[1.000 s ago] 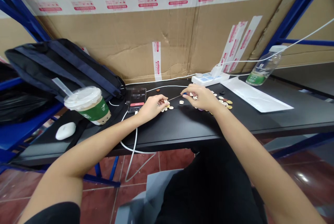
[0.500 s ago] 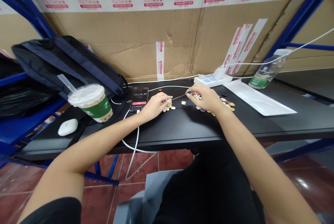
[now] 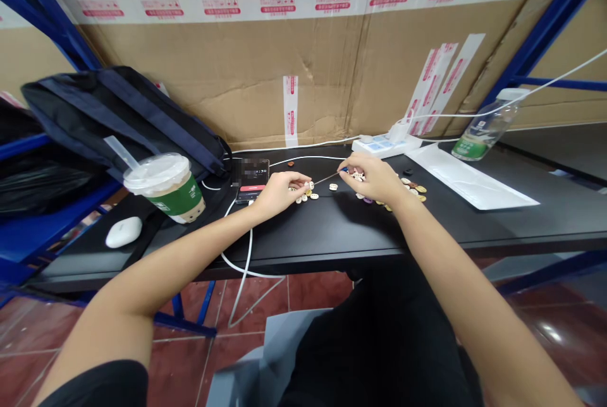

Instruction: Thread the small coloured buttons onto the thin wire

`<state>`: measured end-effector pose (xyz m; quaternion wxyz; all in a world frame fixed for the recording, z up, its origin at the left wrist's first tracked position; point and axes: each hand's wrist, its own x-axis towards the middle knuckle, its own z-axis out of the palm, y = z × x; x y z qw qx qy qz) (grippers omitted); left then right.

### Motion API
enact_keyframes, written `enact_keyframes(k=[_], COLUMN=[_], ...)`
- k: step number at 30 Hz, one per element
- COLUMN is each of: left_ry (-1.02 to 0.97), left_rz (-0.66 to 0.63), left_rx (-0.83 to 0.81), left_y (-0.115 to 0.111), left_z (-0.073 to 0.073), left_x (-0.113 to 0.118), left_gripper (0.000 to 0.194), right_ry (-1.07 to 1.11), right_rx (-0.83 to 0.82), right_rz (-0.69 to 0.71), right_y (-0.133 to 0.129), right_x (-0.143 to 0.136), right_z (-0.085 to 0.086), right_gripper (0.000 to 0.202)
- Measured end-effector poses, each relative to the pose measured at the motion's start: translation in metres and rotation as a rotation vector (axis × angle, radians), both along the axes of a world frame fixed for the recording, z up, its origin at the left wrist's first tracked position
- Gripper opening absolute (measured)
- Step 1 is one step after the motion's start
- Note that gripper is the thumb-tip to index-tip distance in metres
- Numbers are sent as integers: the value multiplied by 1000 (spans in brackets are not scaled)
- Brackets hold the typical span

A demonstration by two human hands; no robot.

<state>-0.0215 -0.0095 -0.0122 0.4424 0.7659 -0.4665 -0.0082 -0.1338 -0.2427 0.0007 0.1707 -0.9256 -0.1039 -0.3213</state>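
Your left hand (image 3: 285,191) and right hand (image 3: 368,177) pinch nearly closed.
Left has a small white button (image 3: 311,185); right has a thin, blue-ended metal stick (image 3: 327,177).

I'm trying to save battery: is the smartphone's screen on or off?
On: the smartphone shows lit digits and a red bar.

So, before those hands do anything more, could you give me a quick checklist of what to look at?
1. Thin rod held by its blue end in the right hand: ok.
2. White piece pinched in the left hand: ok.
3. Rod tip lined up with any hole in that piece: cannot tell, too small.
4. Lone pale piece lying between the hands, clear of both: ok.
5. Drink cup standing away from both hands: ok.
6. White cable clear of the left forearm: not ok; it passes beneath and loops over the table edge.
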Motion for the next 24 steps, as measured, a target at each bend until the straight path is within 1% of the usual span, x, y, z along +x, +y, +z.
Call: enact_keyframes(k=[3,11,18,24], left_ry=[8,-175,-259,-277], left_rz=[-2,-25,44,69], left_rx=[4,29,30,67], left_y=[0,0,1,2], left_z=[-1,-3,1,-3], left_x=[0,1,2,7], left_gripper=[25,24,24,26], right_ry=[-4,0,11,18], right_rx=[-8,-9,-10,-5], right_rz=[1,-47,-70,-92], right_y=[0,-2,-1,-1], right_x=[0,0,-1,-1], right_z=[0,-1,-1,-1], right_gripper=[12,9,9,9])
